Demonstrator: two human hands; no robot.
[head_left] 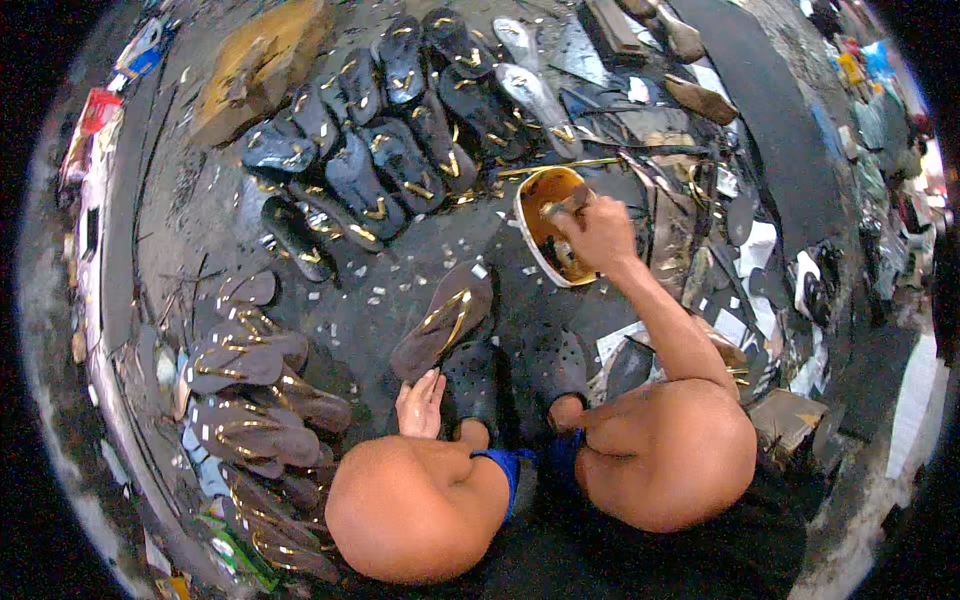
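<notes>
My left hand (420,405) pinches the near end of a dark flip-flop (436,325). Gold straps cross that sandal, and it tilts up over the ground in front of my left shoe. Over to the right, my right hand (603,236) is closed round a short brush-like tool (572,203), held at the mouth of a white-rimmed tub (527,238). Brownish-yellow, glue-like stuff coats the tub's inside. My fingers hide part of the tool, so its exact kind is unclear.
Several gold-strapped flip-flops (352,180) lie in rows ahead. More brown ones (240,365) are piled at my left. A wooden block (262,70) stands far left. Scraps and shoe forms (700,98) litter the right side. My dark perforated clogs (556,362) rest on the ground.
</notes>
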